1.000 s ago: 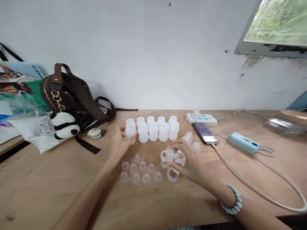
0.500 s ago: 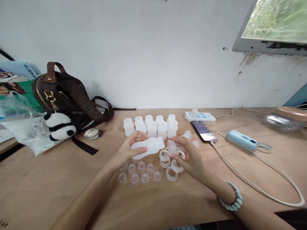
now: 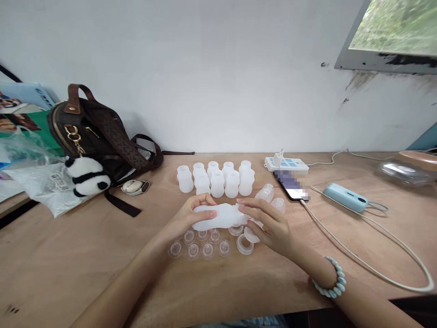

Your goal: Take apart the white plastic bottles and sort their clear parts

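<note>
My left hand (image 3: 198,214) is wrapped round a white, waisted silicone bottle (image 3: 218,216), which lies on its side above the table with its neck to the right. At that neck, my right hand (image 3: 268,223) grips a clear threaded collar (image 3: 241,216) between thumb and fingers. The collar touches the bottle's mouth; whether it sits inside is hidden by the fingers. Below the bottle lie several clear nipples (image 3: 207,249) in rows. Translucent rings (image 3: 245,244) lie under my right hand. Behind, several similar white bottles (image 3: 217,183) stand upright.
Clear domed caps (image 3: 265,193) lie right of the bottles. Farther right are a phone (image 3: 290,186) on a cable, a power strip (image 3: 287,164) and a blue power bank (image 3: 345,197). A dark backpack (image 3: 102,132) with a panda plush (image 3: 88,176) and a watch (image 3: 135,187) occupy the left.
The clear collar, held apart from the bottle before, has come left against its mouth in my right hand. The bottle has shifted slightly right and levelled out.
</note>
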{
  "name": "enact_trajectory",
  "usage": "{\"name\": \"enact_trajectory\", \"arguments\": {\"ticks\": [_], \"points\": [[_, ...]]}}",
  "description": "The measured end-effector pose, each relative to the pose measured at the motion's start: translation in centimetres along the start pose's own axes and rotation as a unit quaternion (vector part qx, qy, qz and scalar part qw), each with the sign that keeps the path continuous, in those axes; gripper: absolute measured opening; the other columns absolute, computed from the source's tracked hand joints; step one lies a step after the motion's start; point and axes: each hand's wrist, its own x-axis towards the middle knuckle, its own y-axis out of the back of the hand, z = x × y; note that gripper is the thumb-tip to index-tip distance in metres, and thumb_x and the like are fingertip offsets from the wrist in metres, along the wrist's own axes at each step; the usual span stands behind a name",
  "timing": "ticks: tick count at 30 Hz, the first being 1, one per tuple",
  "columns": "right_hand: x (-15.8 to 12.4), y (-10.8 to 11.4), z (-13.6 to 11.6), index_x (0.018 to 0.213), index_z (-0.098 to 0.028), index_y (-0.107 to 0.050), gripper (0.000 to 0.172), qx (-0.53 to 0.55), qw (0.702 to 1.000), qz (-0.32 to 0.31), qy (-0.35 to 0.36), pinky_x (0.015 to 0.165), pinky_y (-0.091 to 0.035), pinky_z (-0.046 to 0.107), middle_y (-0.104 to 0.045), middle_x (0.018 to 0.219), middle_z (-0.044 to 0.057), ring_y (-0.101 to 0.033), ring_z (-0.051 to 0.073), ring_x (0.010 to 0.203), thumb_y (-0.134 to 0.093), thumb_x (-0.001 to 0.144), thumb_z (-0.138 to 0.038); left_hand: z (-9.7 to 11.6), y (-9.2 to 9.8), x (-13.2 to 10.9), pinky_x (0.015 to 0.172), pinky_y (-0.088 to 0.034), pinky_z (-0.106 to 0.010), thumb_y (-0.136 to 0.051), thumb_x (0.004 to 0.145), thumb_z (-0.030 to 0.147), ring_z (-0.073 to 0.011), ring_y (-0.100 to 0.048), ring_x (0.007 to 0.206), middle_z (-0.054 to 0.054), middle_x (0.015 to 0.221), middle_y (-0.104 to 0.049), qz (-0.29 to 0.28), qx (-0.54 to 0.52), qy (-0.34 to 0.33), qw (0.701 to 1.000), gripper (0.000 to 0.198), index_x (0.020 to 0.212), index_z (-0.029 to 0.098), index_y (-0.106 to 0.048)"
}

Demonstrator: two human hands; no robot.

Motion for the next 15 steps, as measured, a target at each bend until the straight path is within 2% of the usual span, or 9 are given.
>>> {"name": "enact_trajectory", "arguments": {"ticks": [2,4,8,10,11,13,15], "points": [[0.0,0.1,0.0,0.129,-0.022,-0.057,0.038,0.012,1.000,-0.003,-0.026,0.084,-0.059,0.039,-0.067,0.113,0.012,-0.066,0.024,0.104,-0.058,0.092,-0.012,0.1,-0.2,-0.1,0.052,-0.048,-0.024,-0.077,0.069,0.040,-0.0162,-0.063,0.063,-0.002,0.081,-0.067,0.027,0.057,-0.055,0.996,0.033,0.085,0.018,-0.058],[-0.1,0.2,0.1,0.126,-0.022,-0.058,0.036,0.020,0.997,-0.002,-0.073,0.079,-0.059,0.037,-0.068,0.106,0.011,-0.067,0.023,0.096,-0.065,0.090,-0.023,0.2,-0.6,-0.3,0.064,-0.050,-0.027,-0.079,0.068,0.034,-0.0185,-0.065,0.075,-0.003,0.088,-0.068,0.064,0.130,-0.141,0.979,0.031,0.086,0.018,-0.060],[-0.7,0.2,0.5,0.110,-0.023,-0.064,0.026,0.035,0.983,0.002,-0.181,0.066,-0.058,0.033,-0.072,0.092,0.006,-0.067,0.020,0.077,-0.068,0.088,-0.035,-0.2,-1.5,-0.8,0.082,-0.049,-0.034,-0.081,0.072,0.027,-0.0232,-0.067,0.092,-0.007,0.102,-0.072,0.107,0.267,-0.308,0.907,0.029,0.092,0.021,-0.061],[-1.0,0.2,0.8,0.105,-0.024,-0.065,0.021,0.054,0.974,-0.002,-0.221,0.067,-0.057,0.033,-0.073,0.090,0.005,-0.067,0.020,0.076,-0.068,0.088,-0.036,-0.4,-1.8,-1.0,0.085,-0.048,-0.036,-0.082,0.073,0.026,-0.0240,-0.068,0.094,-0.008,0.106,-0.073,0.114,0.318,-0.365,0.867,0.029,0.094,0.022,-0.063],[-1.1,0.1,0.9,0.105,-0.024,-0.065,0.021,0.066,0.969,-0.006,-0.237,0.068,-0.056,0.033,-0.073,0.091,0.005,-0.067,0.020,0.077,-0.067,0.088,-0.036,-0.5,-1.9,-1.1,0.086,-0.047,-0.037,-0.082,0.073,0.025,-0.0244,-0.068,0.095,-0.009,0.107,-0.073,0.117,0.326,-0.380,0.858,0.029,0.095,0.022,-0.063],[-1.1,0.2,1.0,0.109,-0.024,-0.064,0.024,0.085,0.964,-0.017,-0.253,0.072,-0.056,0.034,-0.072,0.097,0.006,-0.067,0.021,0.084,-0.067,0.089,-0.036,-0.5,-2.0,-1.1,0.085,-0.049,-0.037,-0.082,0.072,0.025,-0.0249,-0.068,0.096,-0.009,0.107,-0.073,0.122,0.299,-0.374,0.869,0.029,0.094,0.021,-0.064],[-0.9,0.4,1.1,0.114,-0.024,-0.062,0.029,0.101,0.966,-0.025,-0.238,0.077,-0.055,0.035,-0.070,0.104,0.007,-0.066,0.023,0.093,-0.067,0.088,-0.036,-0.4,-2.0,-0.9,0.078,-0.051,-0.033,-0.081,0.071,0.027,-0.0237,-0.068,0.091,-0.008,0.101,-0.072,0.139,0.231,-0.310,0.912,0.029,0.092,0.020,-0.064]]}}
